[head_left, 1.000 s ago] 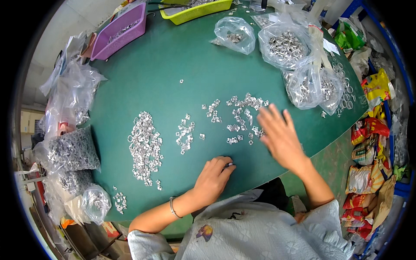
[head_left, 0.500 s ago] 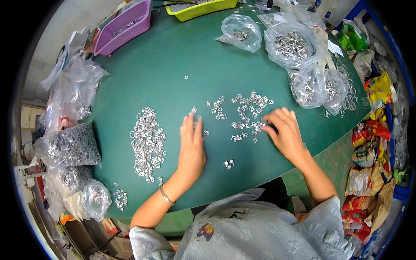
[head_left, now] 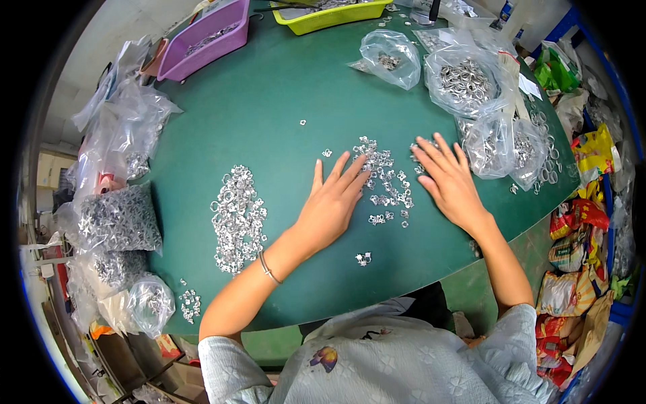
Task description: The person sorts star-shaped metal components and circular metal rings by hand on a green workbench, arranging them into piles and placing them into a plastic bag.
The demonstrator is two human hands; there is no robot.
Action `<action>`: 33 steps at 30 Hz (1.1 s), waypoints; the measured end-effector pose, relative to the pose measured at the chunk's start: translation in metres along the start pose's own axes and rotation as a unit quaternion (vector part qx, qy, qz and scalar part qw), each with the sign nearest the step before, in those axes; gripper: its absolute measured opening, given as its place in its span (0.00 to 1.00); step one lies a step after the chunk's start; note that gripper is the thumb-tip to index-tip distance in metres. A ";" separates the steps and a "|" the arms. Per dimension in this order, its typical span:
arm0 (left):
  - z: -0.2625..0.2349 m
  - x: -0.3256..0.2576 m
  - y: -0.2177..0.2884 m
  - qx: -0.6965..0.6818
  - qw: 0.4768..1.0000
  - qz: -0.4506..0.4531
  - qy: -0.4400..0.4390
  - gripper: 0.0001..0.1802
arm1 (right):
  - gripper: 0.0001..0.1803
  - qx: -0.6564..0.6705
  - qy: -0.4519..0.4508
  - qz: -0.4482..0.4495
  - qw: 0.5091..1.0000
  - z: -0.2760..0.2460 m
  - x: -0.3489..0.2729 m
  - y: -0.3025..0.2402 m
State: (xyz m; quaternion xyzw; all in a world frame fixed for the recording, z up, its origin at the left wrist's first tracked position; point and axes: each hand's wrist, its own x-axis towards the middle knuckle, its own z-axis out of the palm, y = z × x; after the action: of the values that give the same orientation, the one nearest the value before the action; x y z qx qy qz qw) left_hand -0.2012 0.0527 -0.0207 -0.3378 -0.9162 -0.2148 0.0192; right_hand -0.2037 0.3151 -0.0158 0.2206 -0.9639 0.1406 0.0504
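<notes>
Both palms lie flat on a green table [head_left: 269, 114]. My left hand [head_left: 331, 203] rests with fingers spread at the left edge of a small scatter of silver metal parts [head_left: 387, 182]. On the right side of that scatter lies my right hand [head_left: 449, 180], fingers apart, close to clear bags. Neither hand grips anything. A larger pile of silver rings [head_left: 235, 219] sits left of my left forearm. A few loose parts [head_left: 363, 258] lie near the table's front edge.
Clear bags of metal rings [head_left: 464, 81] crowd the far right; more filled bags [head_left: 118, 219] line the left edge. A purple tray [head_left: 205, 37] and a yellow tray [head_left: 330, 13] stand at the back. Colourful packets [head_left: 575, 222] hang off the right.
My left hand has slid right from beside the big pile onto the small scatter. My right hand has moved slightly up and right.
</notes>
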 end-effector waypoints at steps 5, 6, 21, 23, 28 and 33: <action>-0.002 -0.029 0.007 -0.052 0.998 0.011 -0.041 0.28 | 0.31 0.050 -0.097 -0.017 0.994 -0.020 -0.015 -0.039; -0.004 -0.031 0.009 -0.056 0.997 0.012 -0.046 0.28 | 0.31 0.049 -0.082 -0.021 0.995 -0.020 -0.014 -0.040; 0.004 -0.002 -0.015 0.016 0.993 -0.117 0.017 0.27 | 0.29 0.051 -0.076 -0.065 0.994 -0.013 -0.003 -0.042; 0.010 -0.008 0.000 -0.067 0.995 -0.071 0.008 0.27 | 0.29 0.022 -0.058 -0.048 0.997 -0.009 -0.002 -0.038; -0.010 -0.025 0.011 -0.126 0.985 -0.113 0.041 0.28 | 0.28 0.087 -0.046 -0.100 0.990 -0.016 0.003 -0.049; -0.039 -0.085 0.008 -0.043 0.971 -0.227 0.060 0.26 | 0.24 0.057 -0.088 -0.137 0.985 -0.007 0.001 -0.055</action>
State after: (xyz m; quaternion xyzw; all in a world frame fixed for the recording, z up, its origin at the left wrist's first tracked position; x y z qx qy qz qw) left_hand -0.1350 -0.0093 0.0029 -0.1083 -0.9559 -0.2727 0.0109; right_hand -0.1802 0.2692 0.0051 0.3649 -0.9155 0.1670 -0.0280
